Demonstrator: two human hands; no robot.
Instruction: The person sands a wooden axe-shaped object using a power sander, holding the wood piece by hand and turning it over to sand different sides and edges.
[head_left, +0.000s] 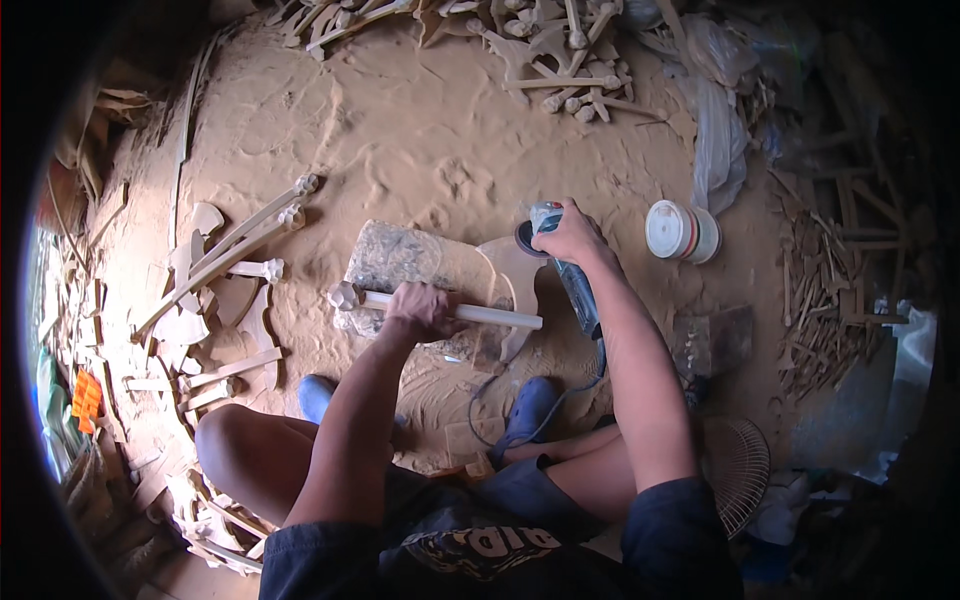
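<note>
My left hand (422, 308) is wrapped round a long pale bone (500, 317) with a knobbed left end. The bone lies across a worn, stained block (400, 255) on the dusty ground. In my right hand (575, 238) is a teal and dark angle grinder (578, 295), gripped near its head. The dark disc (528, 238) is beside the block's right end, apart from the bone. A flat, thin pale piece (515, 265) leans at that end. Whether the disc is spinning, I cannot tell.
Long bones and flat pieces (215, 265) lie to the left, with another heap (560, 60) at the far side. A white tub (684, 232) stands right of the grinder. The grinder's cord (560, 400) loops near my blue shoe (533, 405). A wire fan guard (738, 470) is near my right elbow.
</note>
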